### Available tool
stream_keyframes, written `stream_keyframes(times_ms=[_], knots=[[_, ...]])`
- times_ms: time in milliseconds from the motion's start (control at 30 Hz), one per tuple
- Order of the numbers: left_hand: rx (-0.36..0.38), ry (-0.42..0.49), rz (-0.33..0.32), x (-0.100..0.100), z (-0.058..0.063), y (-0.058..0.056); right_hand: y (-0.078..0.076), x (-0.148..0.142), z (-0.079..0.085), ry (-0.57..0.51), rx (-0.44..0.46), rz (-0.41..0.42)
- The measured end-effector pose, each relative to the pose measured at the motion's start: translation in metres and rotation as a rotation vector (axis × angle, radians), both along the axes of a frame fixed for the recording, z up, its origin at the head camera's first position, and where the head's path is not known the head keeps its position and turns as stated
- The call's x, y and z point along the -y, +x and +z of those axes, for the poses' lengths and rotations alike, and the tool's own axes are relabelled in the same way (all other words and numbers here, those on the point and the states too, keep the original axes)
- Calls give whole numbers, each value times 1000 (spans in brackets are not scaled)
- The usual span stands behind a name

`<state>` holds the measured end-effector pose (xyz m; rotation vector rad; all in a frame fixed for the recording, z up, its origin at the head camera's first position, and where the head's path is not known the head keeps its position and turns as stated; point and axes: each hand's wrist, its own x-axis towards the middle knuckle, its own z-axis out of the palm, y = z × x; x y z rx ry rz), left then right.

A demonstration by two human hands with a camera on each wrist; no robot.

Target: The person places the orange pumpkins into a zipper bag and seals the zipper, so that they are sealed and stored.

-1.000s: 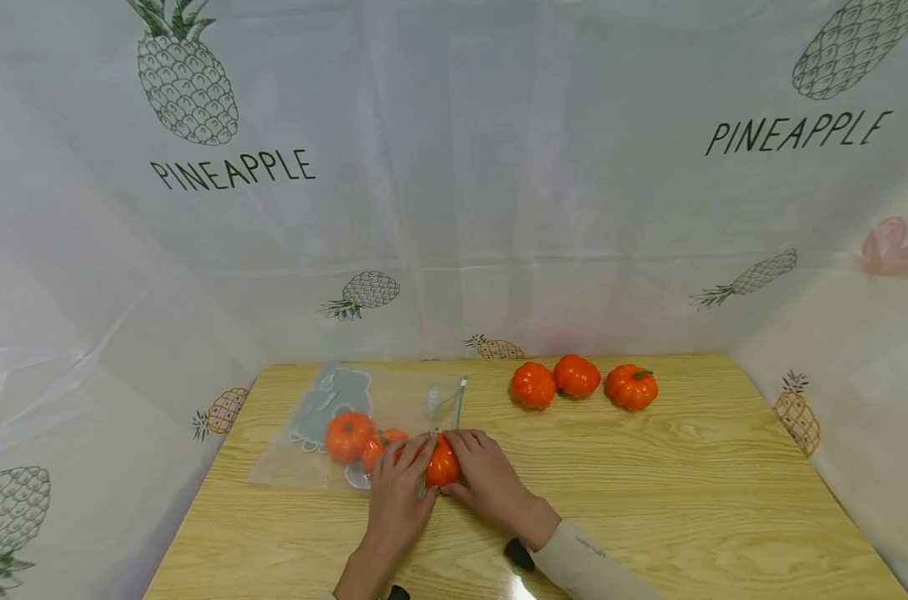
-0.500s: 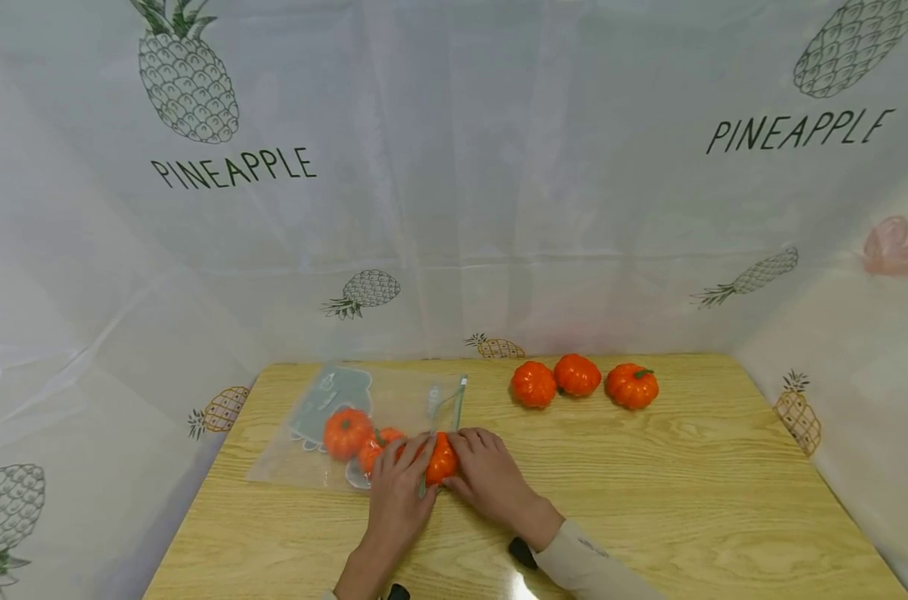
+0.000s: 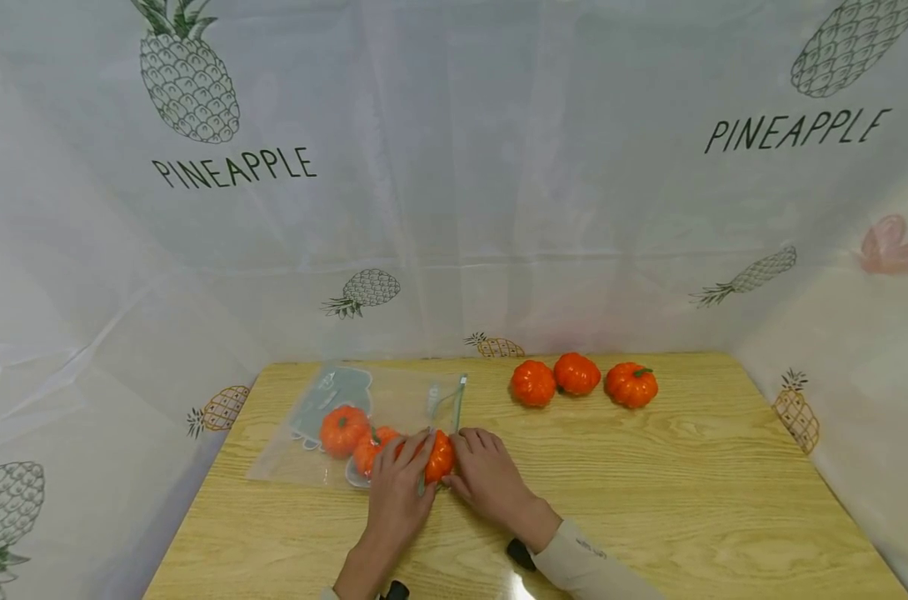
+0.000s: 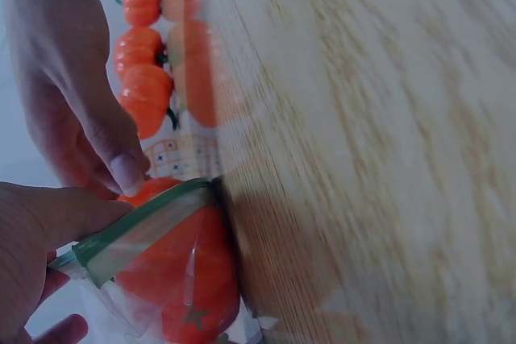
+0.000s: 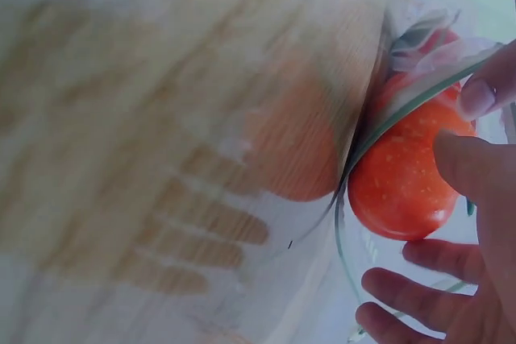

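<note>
A clear zip bag (image 3: 401, 392) with a green zip strip lies flat, its mouth facing right. Two small orange toy pumpkins, one at the left (image 3: 345, 431) and one nearer the mouth (image 3: 371, 452), show through its film. A third pumpkin (image 3: 441, 457) sits in the mouth, partly under the film. My left hand (image 3: 401, 477) lies over the bag and pinches its upper edge by the zip strip. My right hand (image 3: 491, 477) holds the third pumpkin from the right; its thumb (image 5: 463, 163) touches the near side, with fingers spread round the far side.
Three more orange pumpkins, the left (image 3: 532, 383), middle (image 3: 577, 373) and right (image 3: 631, 385), stand at the back of the wooden table (image 3: 686, 483). A white curtain (image 3: 574, 208) printed with pineapples hangs behind and on both sides.
The third pumpkin has shifted slightly left, farther under the bag's film. Both pumpkins inside have slid a little left too. My hands keep nearly the same places.
</note>
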<state>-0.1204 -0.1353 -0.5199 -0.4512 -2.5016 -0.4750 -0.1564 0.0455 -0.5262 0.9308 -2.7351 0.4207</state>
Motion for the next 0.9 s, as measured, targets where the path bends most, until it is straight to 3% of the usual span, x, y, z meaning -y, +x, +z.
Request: stream_keyframes(times_ms=[333,900], knots=[[31,-8,6,0,0,-1,1,4,4,20,-1,-10],[10,-25,0,0,0,-1,3,6,3,40,-4,-2]])
